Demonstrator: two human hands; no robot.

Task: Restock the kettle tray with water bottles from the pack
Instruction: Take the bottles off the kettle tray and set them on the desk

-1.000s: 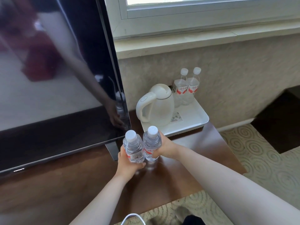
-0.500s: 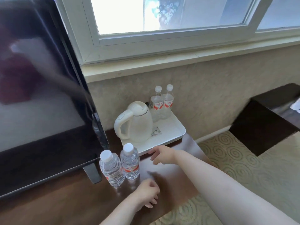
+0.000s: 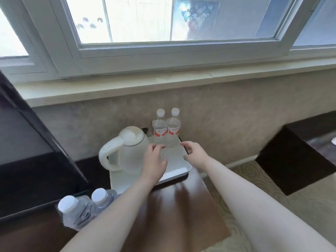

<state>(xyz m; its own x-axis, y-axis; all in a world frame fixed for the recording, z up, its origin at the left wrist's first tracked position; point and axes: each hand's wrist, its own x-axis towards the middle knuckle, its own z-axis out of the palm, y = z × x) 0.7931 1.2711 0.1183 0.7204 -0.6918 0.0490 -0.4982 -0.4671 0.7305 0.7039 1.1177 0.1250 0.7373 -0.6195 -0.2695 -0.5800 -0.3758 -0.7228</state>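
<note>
A white tray (image 3: pixel 179 173) sits at the back of the wooden desk and holds a white kettle (image 3: pixel 125 149) on its left. Two clear water bottles with red labels stand at the tray's far edge, one on the left (image 3: pixel 160 129) and one on the right (image 3: pixel 173 128). My left hand (image 3: pixel 154 160) hovers over the tray just short of them, fingers apart and empty. My right hand (image 3: pixel 195 154) is beside it on the right, also open and empty. Two more bottles, one nearer (image 3: pixel 72 210) and one behind it (image 3: pixel 102 198), stand on the desk at the lower left.
A large dark television screen (image 3: pixel 27 151) fills the left side, right next to the desk bottles. The wooden desk (image 3: pixel 174 211) ends at the right above patterned carpet (image 3: pixel 300 202). A window sill (image 3: pixel 163 84) and wall run behind the tray. Dark furniture (image 3: pixel 291 157) stands at the right.
Both hands let go of the two bottles on the desk and moved forward over the tray towards the two bottles at its back. The camera tilted upward.
</note>
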